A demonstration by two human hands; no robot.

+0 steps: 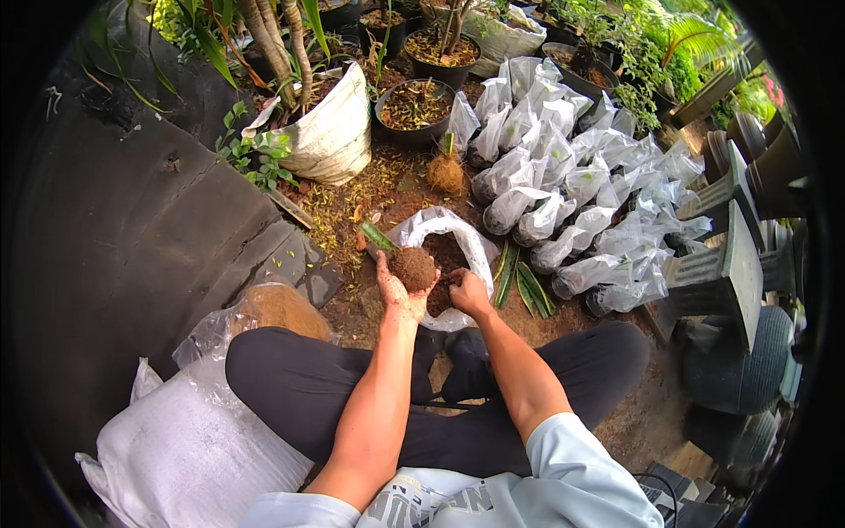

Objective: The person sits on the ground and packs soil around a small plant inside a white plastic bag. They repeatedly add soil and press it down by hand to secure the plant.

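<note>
My left hand [400, 295] holds up a round brown ball of soil [412, 268] in its palm, with a striped green-yellow leaf piece [378, 236] sticking out at its upper left. Just to the right, my right hand [465, 288] reaches into an open clear plastic bag [475, 251] of dark soil [443, 245], its fingers curled at the soil; what they grip is hidden. More cut striped leaves [528, 283] lie on the ground beside the bag. A fibrous brown ball with a short leaf [445, 174] sits beyond the bag.
Several rows of white plastic-wrapped plant bags [585, 180] stand at upper right. Potted plants [414, 114] and a white sack planter [326, 132] line the back. Dark sheeting [123, 246] covers the left, with a full white sack [189, 427] at lower left. Dark planters [731, 361] are stacked on the right.
</note>
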